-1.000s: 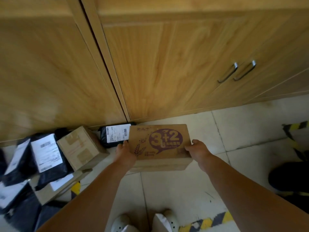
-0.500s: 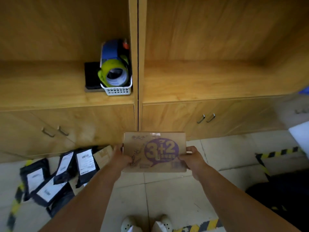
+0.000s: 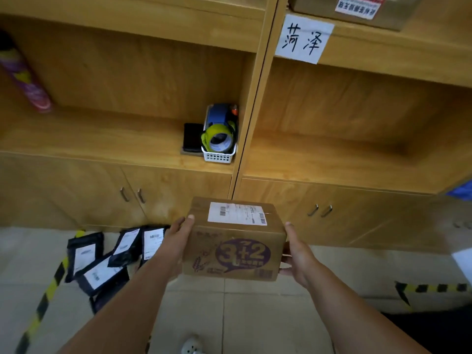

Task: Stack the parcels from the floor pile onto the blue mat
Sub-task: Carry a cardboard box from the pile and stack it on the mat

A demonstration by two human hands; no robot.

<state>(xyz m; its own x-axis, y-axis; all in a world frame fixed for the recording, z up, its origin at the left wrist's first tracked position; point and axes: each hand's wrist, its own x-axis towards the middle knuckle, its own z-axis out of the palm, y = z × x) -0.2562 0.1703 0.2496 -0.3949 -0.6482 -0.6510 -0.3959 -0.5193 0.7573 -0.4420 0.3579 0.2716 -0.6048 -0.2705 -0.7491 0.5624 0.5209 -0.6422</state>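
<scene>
In front of you: a wooden shelf unit (image 3: 132, 139) fills the wall, open shelves above, cupboard doors (image 3: 176, 198) with metal handles below.
Floor: pale tiles (image 3: 255, 323); striped yellow-and-black tape (image 3: 43, 305) runs along the left, and a second strip shows at the right.
Shelf, left bay: a white basket (image 3: 218, 156) holds a tape dispenser (image 3: 220, 129); a dark flat object (image 3: 192, 137) stands just beside it. A purple can (image 3: 24, 80) leans at the far left.
Shelf edge, right bay: a paper sign (image 3: 304, 39) with handwritten characters is stuck on.
Floor pile: black mailer bags (image 3: 102, 261) with white labels lie overlapping at the foot of the cupboards, lower left of your arms.
Your left hand (image 3: 176, 241): pressed to the left end of the cardboard box (image 3: 233, 241), fingers extended along that side, thumb tip at the top edge. A grip by pressure, not a wrap.
Your right hand (image 3: 297, 254): on the right end, fingers hooked round the lower corner, thumb up along the edge.
Box: held off the floor between both hands, in front of the cupboard doors. Top face carries a white shipping label (image 3: 237, 213); the near face shows a purple "3+2" print.
Blue mat: you cannot place it for sure; a blue patch only just shows at the far right edge.
Below: one pale shoe (image 3: 192, 345) at the bottom edge.
</scene>
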